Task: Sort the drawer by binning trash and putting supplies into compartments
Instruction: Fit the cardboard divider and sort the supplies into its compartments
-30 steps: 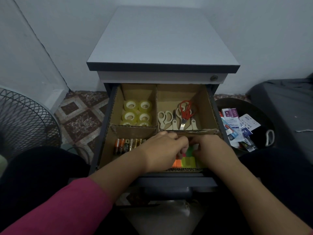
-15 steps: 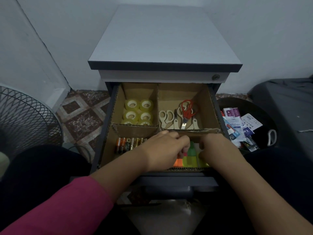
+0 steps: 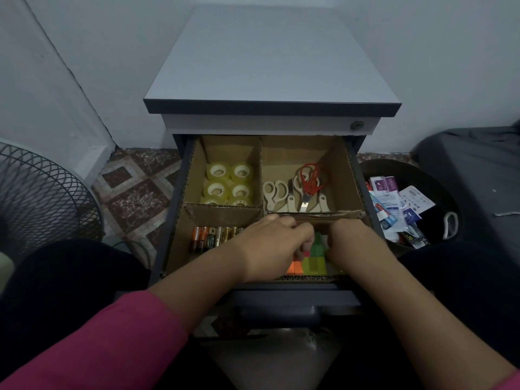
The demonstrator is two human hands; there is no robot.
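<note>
Drawer (image 3: 180,198), open, lined with a cardboard divider (image 3: 260,175) making four compartments; we are sitting in front of it and cataloguing from our fingers outward.

Item 1. Left hand (image 3: 270,249): we are curling its fingers down into the near right compartment, onto the sticky notes (image 3: 315,263). Whether they are pinching a pad or only touching it we cannot tell, as the fingertips are hidden.

Item 2. Right hand (image 3: 354,243): we are bending its fingers inward just beside the left hand's, over the same notes; grip likewise hidden.

Item 3. Sticky notes: green, yellow-green, orange and pink pads are lying between and just below both sets of fingers, against the near cardboard wall.

Item 4. Batteries (image 3: 215,237): a row is lying side by side in the near left compartment, just left of our left fingers.

Item 5. Scissors (image 3: 306,190): beige-handled pairs with a red-handled pair on top are resting in the far right compartment, just beyond our fingertips across the divider.

Item 6. Tape rolls (image 3: 229,184): clear rolls are sitting clustered in the far left compartment, beyond and left of the fingers.

Item 7. Trash bin (image 3: 394,167): a dark round bin is standing on the floor right of our right hand, holding wrappers (image 3: 399,204).
</note>
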